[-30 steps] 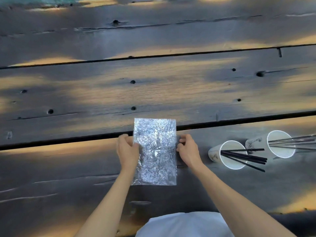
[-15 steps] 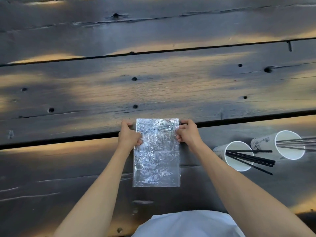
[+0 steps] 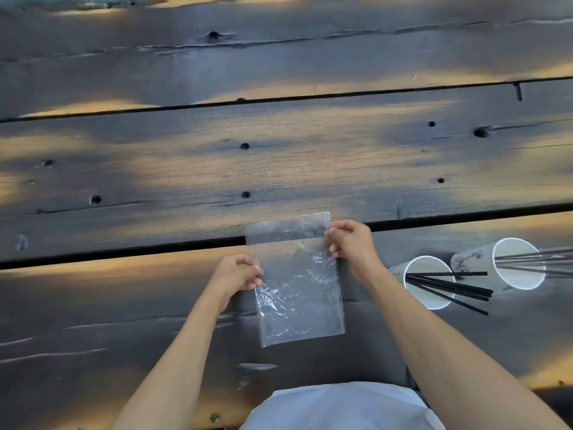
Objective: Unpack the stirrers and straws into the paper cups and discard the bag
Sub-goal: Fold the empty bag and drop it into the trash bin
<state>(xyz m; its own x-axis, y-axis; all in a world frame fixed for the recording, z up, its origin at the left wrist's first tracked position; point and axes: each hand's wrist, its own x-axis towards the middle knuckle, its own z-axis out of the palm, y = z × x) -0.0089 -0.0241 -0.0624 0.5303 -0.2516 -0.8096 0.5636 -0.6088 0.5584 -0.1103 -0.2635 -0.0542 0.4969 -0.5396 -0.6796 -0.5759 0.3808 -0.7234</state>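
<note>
An empty, crinkled clear plastic bag (image 3: pixel 297 283) is held over the dark wooden table (image 3: pixel 279 169). My left hand (image 3: pixel 237 273) pinches its left edge about midway. My right hand (image 3: pixel 352 245) pinches its right edge near the top. To the right stand two white paper cups. The nearer cup (image 3: pixel 429 282) holds several thin black stirrers (image 3: pixel 455 288) that stick out over its rim. The farther cup (image 3: pixel 516 263) holds several dark straws (image 3: pixel 539 259) that reach toward the right edge of the view.
The table is made of wide planks with dark gaps between them, one gap (image 3: pixel 124 251) running just behind the bag. My white shirt (image 3: pixel 341 408) shows at the bottom.
The bag has lifted and tilted and now looks transparent instead of shiny. My left hand slid down its left edge; my right hand stays near the top right corner.
</note>
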